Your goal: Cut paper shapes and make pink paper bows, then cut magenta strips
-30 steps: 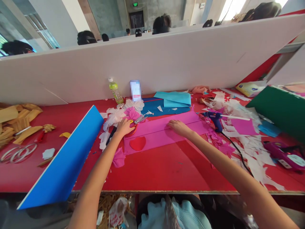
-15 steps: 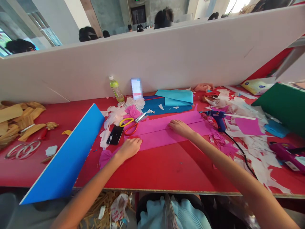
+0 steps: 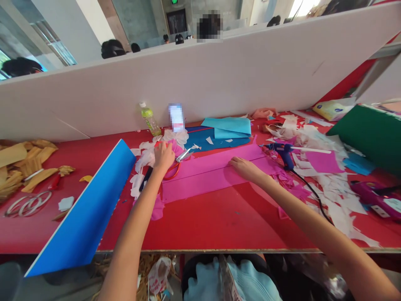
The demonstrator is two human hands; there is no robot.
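Note:
My right hand (image 3: 246, 168) lies flat on a long magenta foam sheet (image 3: 200, 184), holding nothing. My left hand (image 3: 163, 156) sits over the yellow-and-red scissors (image 3: 184, 155), covering their handles while the steel blades stick out to the right. A bit of red shows at my left fingertips, too small to name. Beneath my left wrist, a black phone (image 3: 145, 179) is partly hidden. Pale and pink paper petals (image 3: 147, 158) lie just left of that hand.
A blue glue gun (image 3: 283, 152) lies among paper scraps at right. A bottle (image 3: 149, 120), a blurred phone (image 3: 176, 118) and teal sheets (image 3: 227, 127) stand behind the foam. A tilted blue board (image 3: 84, 209) lies left, a green board (image 3: 366, 138) right, and a white partition (image 3: 188, 92) beyond.
My left hand has moved from the sheet's lower left edge back up over the scissors. The red heart seen earlier no longer shows. My right hand has slid slightly rightward.

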